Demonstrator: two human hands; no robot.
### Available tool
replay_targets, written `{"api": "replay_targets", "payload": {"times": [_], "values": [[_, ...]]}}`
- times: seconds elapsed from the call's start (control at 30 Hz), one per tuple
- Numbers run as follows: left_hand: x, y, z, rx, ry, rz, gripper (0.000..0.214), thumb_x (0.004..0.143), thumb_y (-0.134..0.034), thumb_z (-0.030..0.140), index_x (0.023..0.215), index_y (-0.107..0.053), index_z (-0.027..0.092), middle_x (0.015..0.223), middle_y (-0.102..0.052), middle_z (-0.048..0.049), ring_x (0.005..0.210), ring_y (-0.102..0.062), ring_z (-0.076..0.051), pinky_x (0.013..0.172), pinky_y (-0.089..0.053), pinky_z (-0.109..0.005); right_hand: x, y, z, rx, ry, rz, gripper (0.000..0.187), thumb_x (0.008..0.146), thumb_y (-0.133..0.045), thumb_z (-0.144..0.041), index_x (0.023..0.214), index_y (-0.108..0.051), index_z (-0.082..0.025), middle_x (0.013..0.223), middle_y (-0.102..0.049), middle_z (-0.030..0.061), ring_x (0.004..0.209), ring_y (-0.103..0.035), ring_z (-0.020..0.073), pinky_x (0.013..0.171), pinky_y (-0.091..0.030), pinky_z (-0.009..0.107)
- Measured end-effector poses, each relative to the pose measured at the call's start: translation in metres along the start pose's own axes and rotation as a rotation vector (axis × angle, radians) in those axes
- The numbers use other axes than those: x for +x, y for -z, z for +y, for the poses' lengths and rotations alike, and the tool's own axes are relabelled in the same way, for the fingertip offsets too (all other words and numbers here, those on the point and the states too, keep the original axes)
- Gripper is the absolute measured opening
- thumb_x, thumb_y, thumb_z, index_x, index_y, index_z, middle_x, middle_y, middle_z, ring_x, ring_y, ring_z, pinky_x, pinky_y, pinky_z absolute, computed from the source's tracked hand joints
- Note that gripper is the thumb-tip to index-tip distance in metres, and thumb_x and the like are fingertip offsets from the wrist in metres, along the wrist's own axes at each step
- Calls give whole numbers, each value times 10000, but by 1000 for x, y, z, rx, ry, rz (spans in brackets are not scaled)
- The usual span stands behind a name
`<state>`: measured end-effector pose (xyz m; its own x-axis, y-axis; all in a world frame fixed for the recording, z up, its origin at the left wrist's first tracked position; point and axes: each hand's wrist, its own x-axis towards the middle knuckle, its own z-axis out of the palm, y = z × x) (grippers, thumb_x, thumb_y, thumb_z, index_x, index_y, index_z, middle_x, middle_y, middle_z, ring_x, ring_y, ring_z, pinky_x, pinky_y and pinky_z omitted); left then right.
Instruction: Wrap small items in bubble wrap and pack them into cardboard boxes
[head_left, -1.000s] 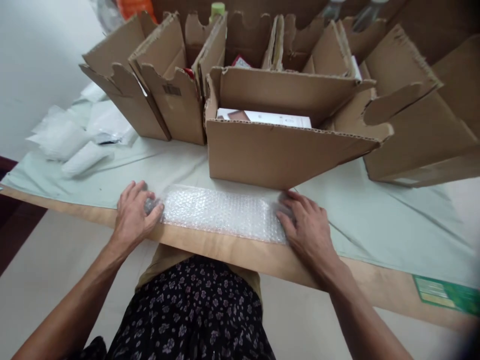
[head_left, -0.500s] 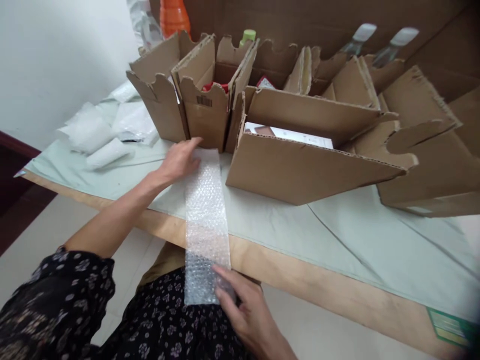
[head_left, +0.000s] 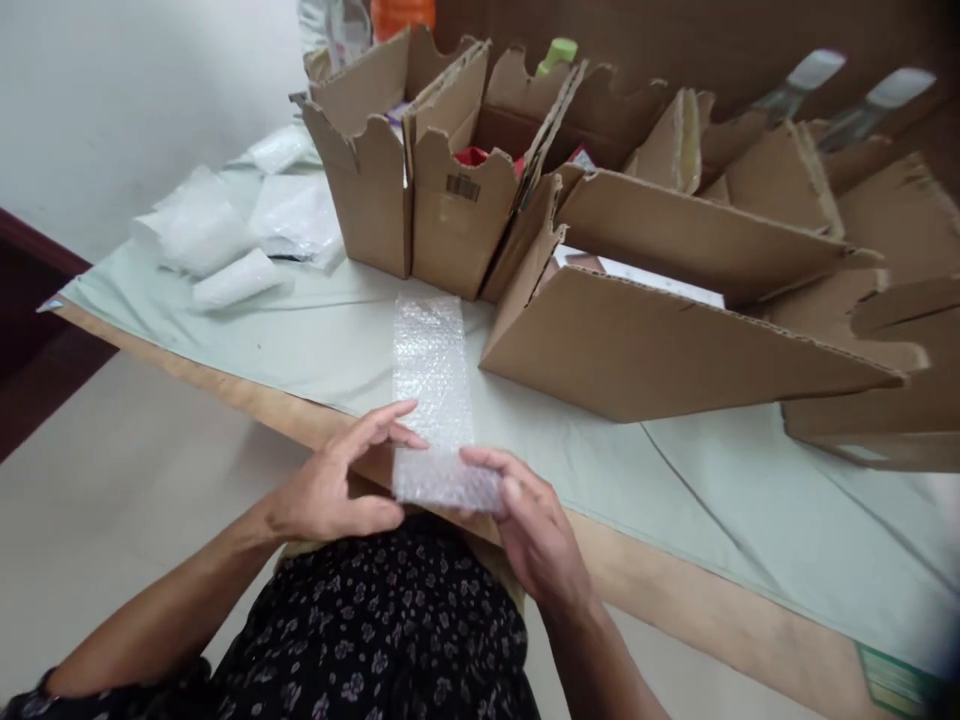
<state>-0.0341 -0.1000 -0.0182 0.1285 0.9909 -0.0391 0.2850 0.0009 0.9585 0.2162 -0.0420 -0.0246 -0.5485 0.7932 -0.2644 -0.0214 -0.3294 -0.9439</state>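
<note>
Left hand (head_left: 341,480) shifted from far end of bubble-wrap strip (head_left: 429,345) to near end since earlier frame; near end, then hanging flat past edge, now appears doubled up. Your right hand (head_left: 536,520) pinches its right corner; left thumb and fingers spread, not gripping. Strip lies lengthwise on pale green cloth (head_left: 330,335), near end at wooden table edge (head_left: 622,555). Judged light, limp, springy, slightly slick: hold by folded corners, avoid crushing bubbles. Film clear, dimpled, glossy; cardboard box (head_left: 637,350) rigid, angular.

Bubble wrap (head_left: 431,350) partly on cloth (head_left: 570,440), before boxes (head_left: 450,235); packets (head_left: 202,235) left of it; carton (head_left: 630,275) in foremost box (head_left: 637,350).
</note>
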Motion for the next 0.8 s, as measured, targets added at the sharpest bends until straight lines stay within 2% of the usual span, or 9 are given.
{"api": "replay_targets", "payload": {"times": [0.1,0.2,0.33,0.43,0.5,0.57,0.67,0.73,0.8], "values": [[20,-13,-4,238,61,256,572,941,-601,330,1500,-519,237,1013,-742,-59,933,-708,-230,923,-585,-418,24,-5,-2,40,43,54,655,971,-570,-615,1495,-513,-226,1111,-778,126,885,-752,243,702,-625,369],[35,-20,-12,477,-7,370,526,929,-546,250,1448,-562,172,871,-697,-43,844,-664,-232,885,-566,-437,21,-3,-2,-102,136,167,733,1008,-589,-492,1640,-286,-280,1112,-780,93,860,-753,219,648,-616,341],[38,-21,-21,606,-65,389,606,908,-557,189,1509,-490,170,845,-686,-22,820,-653,-221,887,-550,-424,3,6,-1,-686,413,260,449,999,-625,-266,1442,-585,-330,1125,-773,58,994,-734,233,852,-631,431],[37,-22,-23,658,-61,400,645,905,-567,173,1539,-444,159,855,-691,-25,818,-653,-223,881,-546,-420,6,10,3,-1072,630,143,399,955,-636,-185,1343,-655,-273,1346,-709,120,1228,-665,307,974,-588,525],[35,-23,-21,702,-72,411,643,912,-566,163,1541,-435,151,844,-687,-27,815,-651,-230,879,-543,-428,16,11,8,-1242,693,53,387,951,-608,-143,1325,-661,-226,1468,-640,159,1346,-602,346,989,-569,545],[29,-24,-18,743,-102,431,624,934,-581,188,1539,-430,162,894,-696,-45,857,-658,-247,889,-544,-445,25,11,11,-1330,718,-12,359,961,-557,-89,1277,-677,-211,1466,-650,156,1367,-598,346,962,-566,522],[14,-24,-10,761,-190,464,620,964,-641,315,1532,-428,186,1233,-678,-146,1126,-647,-315,987,-531,-500,31,12,9,-1297,753,-48,359,987,-503,-44,1249,-672,-222,1362,-727,110,1298,-658,297,954,-550,487],[3,-24,-4,741,-282,409,614,954,-683,362,1498,-462,180,1409,-605,-186,1306,-572,-355,1082,-486,-535,30,12,4,-1219,758,-58,336,1016,-498,-59,1259,-659,-226,1308,-754,90,1241,-689,260,967,-538,467],[-5,-26,-2,717,-353,326,497,958,-686,294,1416,-538,170,1351,-657,-162,1296,-582,-334,1098,-471,-521,28,12,-2,-1136,744,-67,291,1043,-503,-95,1247,-659,-230,1220,-784,70,1145,-721,228,946,-546,437]]}}
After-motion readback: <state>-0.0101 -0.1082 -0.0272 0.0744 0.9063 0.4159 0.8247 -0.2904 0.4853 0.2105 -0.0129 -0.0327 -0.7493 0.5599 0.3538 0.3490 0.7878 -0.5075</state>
